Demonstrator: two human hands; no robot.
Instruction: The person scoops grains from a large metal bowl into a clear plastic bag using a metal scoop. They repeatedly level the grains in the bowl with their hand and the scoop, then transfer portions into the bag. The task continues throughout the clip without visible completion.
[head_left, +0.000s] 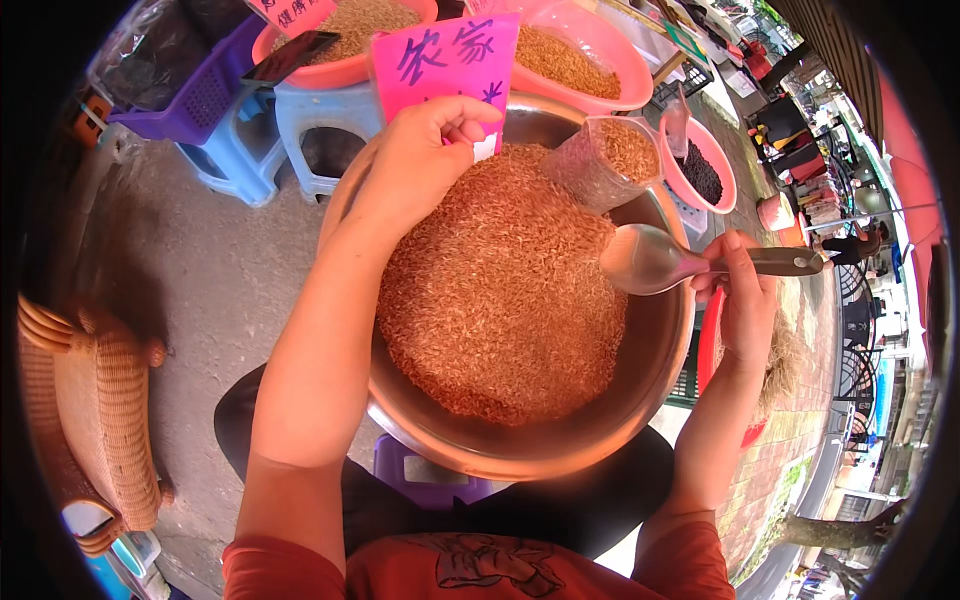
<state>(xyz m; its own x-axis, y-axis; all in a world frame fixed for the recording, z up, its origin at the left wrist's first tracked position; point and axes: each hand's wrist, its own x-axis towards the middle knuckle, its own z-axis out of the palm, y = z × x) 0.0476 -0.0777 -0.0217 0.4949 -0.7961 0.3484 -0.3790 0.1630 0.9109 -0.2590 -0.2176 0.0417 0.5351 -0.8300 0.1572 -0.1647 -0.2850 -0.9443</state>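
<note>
A wide metal basin (660, 375) in front of me holds a heap of reddish-brown rice grains (502, 300). My right hand (739, 300) grips a large metal serving spoon (649, 259) by its dark handle. The spoon's bowl hangs over the right side of the heap. At the basin's far side, my left hand (431, 146) is in front of a pink sign (442, 60) with handwriting. Its fingers are curled; whether they pinch the sign is hidden. A clear container (592, 165) full of the same grain leans at the back right of the heap.
Pink tubs of grain (585, 67) stand behind the basin, one on a blue plastic stool (322, 112). At right is a pink bowl of dark beans (701, 176). A purple basket (195, 105) is at upper left, a wicker chair (105, 420) at left. A person (859, 244) is far right.
</note>
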